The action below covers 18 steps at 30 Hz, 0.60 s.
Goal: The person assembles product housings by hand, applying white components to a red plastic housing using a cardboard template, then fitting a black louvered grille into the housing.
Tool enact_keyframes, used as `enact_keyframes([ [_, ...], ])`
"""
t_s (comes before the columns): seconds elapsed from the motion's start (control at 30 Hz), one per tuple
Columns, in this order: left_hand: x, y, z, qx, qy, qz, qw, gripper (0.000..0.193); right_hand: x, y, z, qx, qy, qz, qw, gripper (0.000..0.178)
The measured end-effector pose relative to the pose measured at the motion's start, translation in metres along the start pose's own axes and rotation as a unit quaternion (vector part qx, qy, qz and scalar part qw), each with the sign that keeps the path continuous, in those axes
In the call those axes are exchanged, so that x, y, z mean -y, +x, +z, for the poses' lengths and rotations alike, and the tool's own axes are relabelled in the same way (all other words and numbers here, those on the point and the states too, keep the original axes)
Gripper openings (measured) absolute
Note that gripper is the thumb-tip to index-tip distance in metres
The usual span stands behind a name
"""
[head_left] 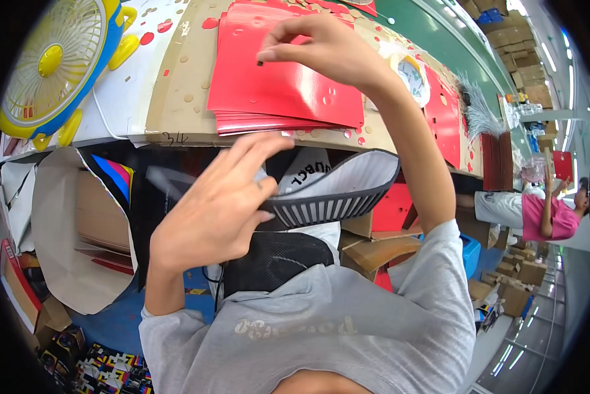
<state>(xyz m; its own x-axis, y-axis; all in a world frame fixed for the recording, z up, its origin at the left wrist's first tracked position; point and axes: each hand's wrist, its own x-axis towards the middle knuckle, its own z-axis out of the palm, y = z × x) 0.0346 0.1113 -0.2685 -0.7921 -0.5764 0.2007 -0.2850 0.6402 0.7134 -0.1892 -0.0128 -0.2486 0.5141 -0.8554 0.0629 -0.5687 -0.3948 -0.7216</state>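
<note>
My right hand [324,49] is over a stack of glossy red sheets [262,88], with thumb and forefinger pinched on a small dark piece [260,63] too small to name. The top sheet shows small round marks. Nearer to me, my left hand [206,207] is in front of the table edge, its fingers apart and no object visible in them. Its fingertips come close to a black slotted basket [354,209] with a white lining; whether they touch it I cannot tell. A blurred translucent strip [167,180] shows beside this hand.
A yellow and blue fan [52,62] stands at the left of the table. Red and brown punched discs litter the cardboard [183,79]. A tape roll [410,75] and more red sheets [443,118] lie to the right. Below left sits an open sack [58,230]. Another person [544,213] stands far right.
</note>
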Motion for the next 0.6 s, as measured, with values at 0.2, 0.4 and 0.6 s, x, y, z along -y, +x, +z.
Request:
enact_keyframes([
  [0.2,0.021,0.002,0.002,-0.022,0.094,-0.092,0.991,0.025,-0.047,0.043,0.014,0.106,0.011,0.069,0.992,0.023],
  [0.4,0.031,0.003,0.003,-0.029,0.143,-0.128,0.981,0.021,-0.043,0.045,0.022,0.11,-0.043,0.082,0.99,0.022],
  [0.6,0.034,0.006,0.004,-0.054,0.15,-0.113,0.981,0.021,-0.044,0.043,0.026,0.097,-0.035,0.074,0.992,0.021],
])
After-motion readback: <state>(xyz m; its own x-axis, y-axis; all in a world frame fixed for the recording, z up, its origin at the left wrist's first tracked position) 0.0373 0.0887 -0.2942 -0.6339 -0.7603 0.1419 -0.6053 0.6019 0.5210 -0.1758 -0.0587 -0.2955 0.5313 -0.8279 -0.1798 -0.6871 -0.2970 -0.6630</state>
